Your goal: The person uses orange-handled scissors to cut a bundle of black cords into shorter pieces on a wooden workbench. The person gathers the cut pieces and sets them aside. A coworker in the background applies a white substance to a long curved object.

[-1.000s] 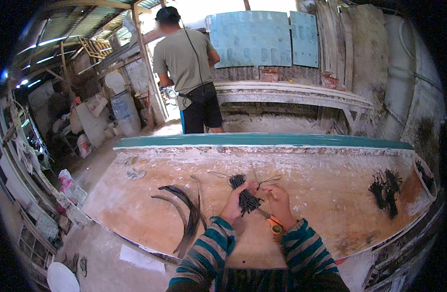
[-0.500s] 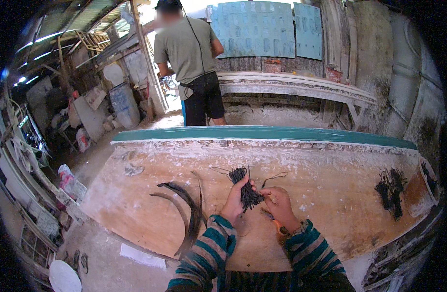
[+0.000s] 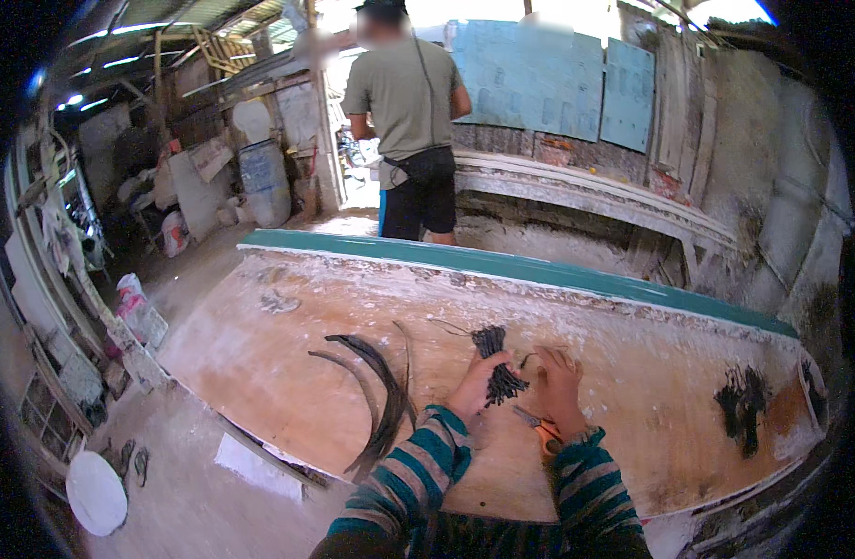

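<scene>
A bundle of thin black cords (image 3: 502, 377) sits in my left hand (image 3: 474, 387), whose fingers wrap round its middle above the wooden table. The bundle's many ends point down and to the right. Just right of it, my right hand (image 3: 560, 377) reaches low over the table with fingers stretched out and slightly blurred. A short dark cord (image 3: 528, 358) shows by its fingertips; whether they touch it is unclear. Beneath my right wrist are orange-handled scissors (image 3: 546, 431), blades toward the bundle. Long curved black strips (image 3: 383, 401) lie left of my left forearm.
More black cord bundles (image 3: 742, 410) lie at the table's right, beside a worn round container (image 3: 809, 396). A raised green edge (image 3: 502, 270) runs along the far side of the table. Beyond it a person (image 3: 404, 112) stands facing away, near a long bench (image 3: 595, 196).
My right hand has moved from the bundle's lower ends toward the loose cord to their right, its fingers opening from a pinch. My left hand still grips the bundle. The whole view has shifted and tilted.
</scene>
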The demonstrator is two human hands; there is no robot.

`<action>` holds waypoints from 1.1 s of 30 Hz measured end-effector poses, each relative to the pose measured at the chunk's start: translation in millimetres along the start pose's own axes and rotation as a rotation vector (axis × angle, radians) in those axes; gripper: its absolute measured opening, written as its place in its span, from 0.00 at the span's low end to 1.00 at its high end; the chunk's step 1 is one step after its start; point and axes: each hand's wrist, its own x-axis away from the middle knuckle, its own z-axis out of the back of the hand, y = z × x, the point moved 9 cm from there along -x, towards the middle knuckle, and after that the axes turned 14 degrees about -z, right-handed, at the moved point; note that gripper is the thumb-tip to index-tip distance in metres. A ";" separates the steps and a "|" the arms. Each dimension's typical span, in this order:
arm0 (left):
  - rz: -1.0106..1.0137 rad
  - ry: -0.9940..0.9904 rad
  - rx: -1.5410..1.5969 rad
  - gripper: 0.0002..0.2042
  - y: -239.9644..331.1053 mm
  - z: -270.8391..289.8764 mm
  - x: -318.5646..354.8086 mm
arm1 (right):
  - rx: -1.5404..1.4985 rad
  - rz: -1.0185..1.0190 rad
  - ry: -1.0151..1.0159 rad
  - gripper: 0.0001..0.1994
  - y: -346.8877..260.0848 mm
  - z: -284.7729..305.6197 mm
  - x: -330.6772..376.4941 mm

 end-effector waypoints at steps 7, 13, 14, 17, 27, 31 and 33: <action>-0.009 -0.118 -0.265 0.09 4.0 -16.6 10.3 | 0.142 0.103 -0.033 0.21 -26.1 -2.2 5.5; -0.067 -0.020 -0.124 0.09 -20.1 -5.4 2.7 | 0.180 0.185 0.022 0.17 -28.4 -5.3 7.0; -0.078 -0.030 -0.111 0.09 -24.4 -8.5 1.0 | 0.248 0.156 0.026 0.15 -12.3 -15.2 -0.2; -0.078 -0.061 -0.073 0.07 -22.7 -14.5 3.4 | 0.345 0.122 0.050 0.11 10.1 -39.3 -11.5; -0.137 -0.099 0.016 0.05 -3.7 -4.6 -0.7 | 0.227 0.216 0.118 0.10 -16.5 -10.2 10.8; -0.053 -0.100 0.062 0.05 -4.7 -6.3 -0.5 | -0.196 0.130 0.132 0.05 -40.3 25.9 15.6; -0.005 -0.124 0.051 0.05 -13.6 -10.1 -0.2 | -0.443 0.050 0.241 0.06 -11.6 30.1 8.0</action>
